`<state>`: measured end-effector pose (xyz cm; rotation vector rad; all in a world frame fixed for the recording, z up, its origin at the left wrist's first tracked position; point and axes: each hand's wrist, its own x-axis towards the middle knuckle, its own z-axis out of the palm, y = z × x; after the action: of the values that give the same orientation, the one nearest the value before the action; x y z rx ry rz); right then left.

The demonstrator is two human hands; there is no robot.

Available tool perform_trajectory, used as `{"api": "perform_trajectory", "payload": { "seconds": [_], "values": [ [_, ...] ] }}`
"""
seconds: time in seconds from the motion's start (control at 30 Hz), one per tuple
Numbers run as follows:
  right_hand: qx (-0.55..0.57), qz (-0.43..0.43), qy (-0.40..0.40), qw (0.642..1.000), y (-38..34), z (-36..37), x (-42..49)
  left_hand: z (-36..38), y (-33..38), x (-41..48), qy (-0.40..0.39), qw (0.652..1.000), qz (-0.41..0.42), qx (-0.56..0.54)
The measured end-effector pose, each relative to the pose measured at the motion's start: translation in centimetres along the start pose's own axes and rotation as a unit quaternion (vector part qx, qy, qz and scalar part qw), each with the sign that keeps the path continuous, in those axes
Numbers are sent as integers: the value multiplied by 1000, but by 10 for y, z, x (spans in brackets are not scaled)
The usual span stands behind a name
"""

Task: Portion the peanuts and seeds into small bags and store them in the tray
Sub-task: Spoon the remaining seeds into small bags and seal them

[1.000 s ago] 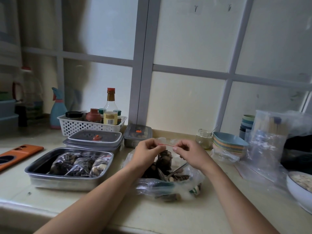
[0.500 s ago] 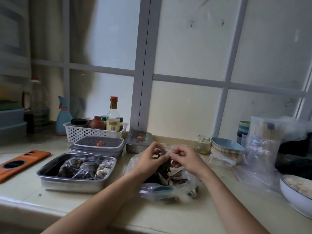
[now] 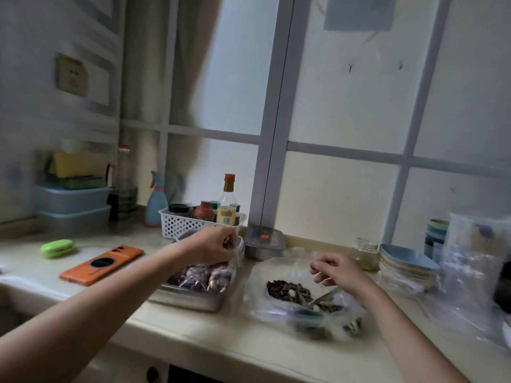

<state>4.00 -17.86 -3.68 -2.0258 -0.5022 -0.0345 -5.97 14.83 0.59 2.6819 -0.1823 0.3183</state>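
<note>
Lower the small bag (image 3: 234, 255), pinched at its neck by the left hand (image 3: 214, 246) above the steel tray (image 3: 193, 299), gently beside the filled bags (image 3: 201, 277) there. Rest the right hand (image 3: 336, 272), loosely curled and seemingly empty, above the open seed bag (image 3: 287, 290).

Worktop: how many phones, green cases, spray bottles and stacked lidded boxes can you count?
Orange phone: 1
Green case: 1
Spray bottle: 1
Stacked lidded boxes: 2
Total: 5
</note>
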Motion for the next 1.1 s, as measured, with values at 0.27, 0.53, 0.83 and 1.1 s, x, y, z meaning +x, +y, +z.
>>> {"api": "perform_trajectory", "payload": {
  "seconds": [0.27, 0.53, 0.83, 1.1],
  "values": [
    [-28, 10, -30, 999, -11, 15, 8, -36, -54, -26, -156, 985, -55, -55],
    [-47, 23, -15, 999, -7, 19, 20, 13, -33, -20, -148, 987, 53, 30],
    [-105, 43, 68, 991, 2, 7, 27, 21, -25, -4, -142, 974, 58, 168],
    [-160, 69, 139, 975, 26, -21, 31, 8, 23, 31, -248, 943, -58, 212]
  ]
}}
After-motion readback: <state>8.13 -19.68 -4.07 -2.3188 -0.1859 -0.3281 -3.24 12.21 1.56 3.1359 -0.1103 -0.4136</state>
